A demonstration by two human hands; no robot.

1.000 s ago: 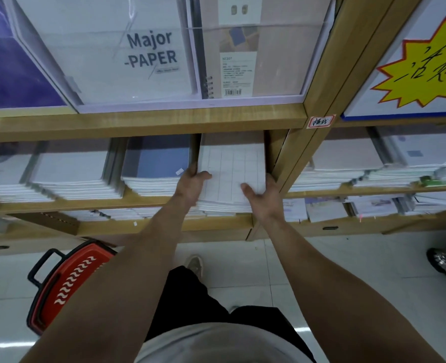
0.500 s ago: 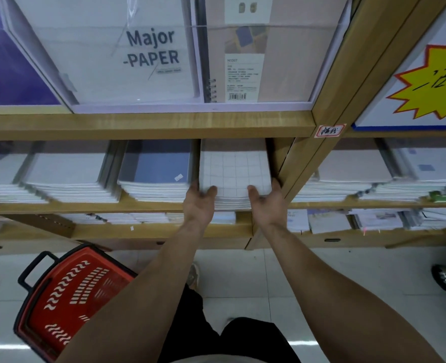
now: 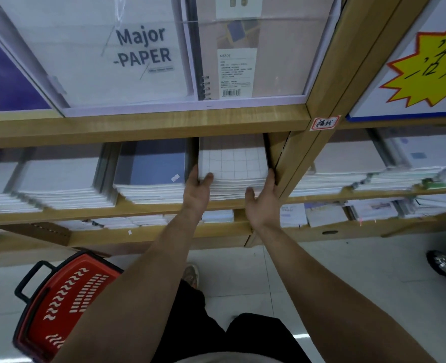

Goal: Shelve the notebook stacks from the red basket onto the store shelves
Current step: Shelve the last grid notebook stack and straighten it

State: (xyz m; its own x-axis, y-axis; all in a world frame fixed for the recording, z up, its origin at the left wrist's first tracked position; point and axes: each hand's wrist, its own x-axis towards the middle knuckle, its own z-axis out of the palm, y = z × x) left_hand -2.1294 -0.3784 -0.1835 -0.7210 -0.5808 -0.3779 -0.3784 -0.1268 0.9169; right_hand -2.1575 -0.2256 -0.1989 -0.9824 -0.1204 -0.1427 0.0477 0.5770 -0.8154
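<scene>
Wooden store shelves [image 3: 138, 205] carry flat piles of stationery. The grid-covered notebook stack [image 3: 236, 166] sits in the end bay, beside the upright [image 3: 295, 166]. The left hand [image 3: 197, 195] and right hand [image 3: 262, 203] flank it, fingers [image 3: 271, 176] extended along its sides and clasping nothing, judged to be squaring it home. The red basket [image 3: 67, 305] stands on the floor at the person's left.
</scene>
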